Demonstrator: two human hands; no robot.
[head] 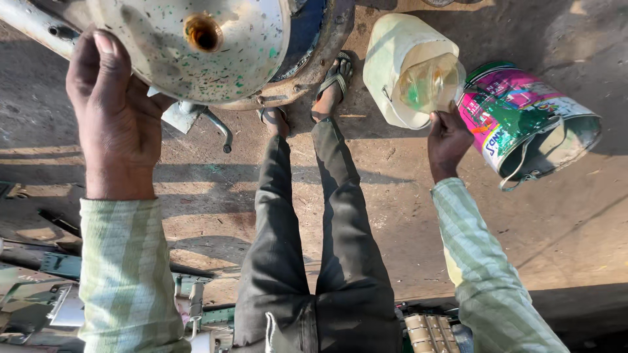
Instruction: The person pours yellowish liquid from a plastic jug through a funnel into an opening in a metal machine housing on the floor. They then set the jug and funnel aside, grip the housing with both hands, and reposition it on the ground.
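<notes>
My left hand (pixel 116 117) rests on the rim of a round metal dome (pixel 190 49) flecked with green paint, with a rusty hole at its centre. My right hand (pixel 447 140) grips the lower edge of a clear plastic bottle (pixel 430 85) holding yellowish liquid. The bottle is tilted between a pale cut-open plastic jug (pixel 399 65) and a paint tin (pixel 523 121) smeared with green and pink, which leans on its side with its mouth facing right. Both sleeves are pale green striped.
My legs in dark trousers and sandalled feet (pixel 333 82) stretch over the dirt ground (pixel 575 229). Green metal parts (pixel 59 265) lie at the lower left. A ribbed metal piece (pixel 428 330) sits at the bottom edge. A bent metal bracket (pixel 196 117) hangs under the dome.
</notes>
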